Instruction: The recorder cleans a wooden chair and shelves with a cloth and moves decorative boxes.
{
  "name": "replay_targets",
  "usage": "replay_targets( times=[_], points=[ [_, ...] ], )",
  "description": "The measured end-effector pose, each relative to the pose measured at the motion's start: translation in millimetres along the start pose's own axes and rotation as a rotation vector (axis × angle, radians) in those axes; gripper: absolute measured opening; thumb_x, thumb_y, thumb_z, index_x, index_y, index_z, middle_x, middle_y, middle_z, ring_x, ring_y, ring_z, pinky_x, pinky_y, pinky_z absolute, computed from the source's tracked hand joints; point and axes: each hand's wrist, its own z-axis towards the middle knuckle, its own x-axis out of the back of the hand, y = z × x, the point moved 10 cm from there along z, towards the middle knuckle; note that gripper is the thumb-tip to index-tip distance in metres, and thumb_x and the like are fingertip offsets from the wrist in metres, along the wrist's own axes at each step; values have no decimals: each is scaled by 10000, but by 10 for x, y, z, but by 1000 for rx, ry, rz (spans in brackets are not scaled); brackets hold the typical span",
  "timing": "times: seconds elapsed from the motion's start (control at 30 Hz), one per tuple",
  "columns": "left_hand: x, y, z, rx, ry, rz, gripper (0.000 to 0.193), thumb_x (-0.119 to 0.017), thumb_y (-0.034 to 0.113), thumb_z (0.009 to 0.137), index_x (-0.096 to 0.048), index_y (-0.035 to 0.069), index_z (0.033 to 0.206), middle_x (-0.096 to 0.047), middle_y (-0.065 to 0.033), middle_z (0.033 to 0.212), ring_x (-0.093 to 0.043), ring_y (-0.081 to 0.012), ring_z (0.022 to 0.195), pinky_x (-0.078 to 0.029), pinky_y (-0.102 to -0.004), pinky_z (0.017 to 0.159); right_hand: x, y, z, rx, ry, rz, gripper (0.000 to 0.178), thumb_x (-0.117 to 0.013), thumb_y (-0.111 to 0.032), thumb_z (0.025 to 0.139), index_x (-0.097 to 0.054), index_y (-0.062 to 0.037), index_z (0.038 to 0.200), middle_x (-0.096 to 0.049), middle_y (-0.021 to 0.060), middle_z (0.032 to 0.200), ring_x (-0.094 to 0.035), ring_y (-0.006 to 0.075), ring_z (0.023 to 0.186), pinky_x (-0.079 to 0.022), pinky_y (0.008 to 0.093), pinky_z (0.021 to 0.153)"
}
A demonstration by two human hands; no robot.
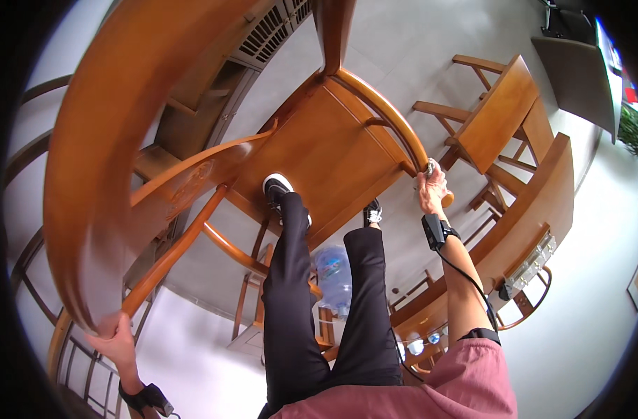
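Note:
A brown wooden armchair [333, 153] fills the middle, its flat seat facing me and its broad curved top rail [88, 160] looming close on the left. My left hand [116, 342] grips the lower end of that rail, thumb out and fingers mostly hidden behind the wood. At the right, my right hand [432, 190] closes over the front end of the curved armrest [389, 112]. A small crumpled grey-white cloth [430, 166] shows between its fingers and the wood. My left shoe [277, 185] overlaps the seat's near edge in view.
A large clear blue water bottle [335, 276] stands on the floor between my legs. Wooden stools [500, 112] and a long wooden table [521, 202] lie to the right. A wooden cabinet [221, 105] is behind the chair; more chairs [32, 279] line the left.

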Motion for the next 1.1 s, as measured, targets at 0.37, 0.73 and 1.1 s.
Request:
replay_targets(
  times=[0.37,0.73,1.1],
  points=[
    [86,-69,301,-204,253,165,418,-620,69,790,-492,-24,1177,-603,-165,1057,-569,-223,961,-418,-335,872,73,-182,-83,454,195,-60,458,-490,-339,879,-387,-18,1190,-490,189,1028,-485,354,966,-372,458,806],
    [-1362,951,-1262,-369,337,32,707,-548,14,743,-243,-13,1381,-175,-217,1457,-185,-343,1351,-169,-431,1099,228,178,-431,571,339,-156,597,-591,-325,818,-340,-83,1303,-491,170,1066,-501,348,945,-404,474,781],
    [-4941,-634,-3812,86,-569,-573,398,-593,280,778,-567,52,1103,-596,-214,948,-576,-389,913,-485,-469,766,133,418,-505,711,158,-193,771,-654,-222,769,-204,-97,1382,-376,204,1256,-414,401,1067,-400,539,848]
  ],
)
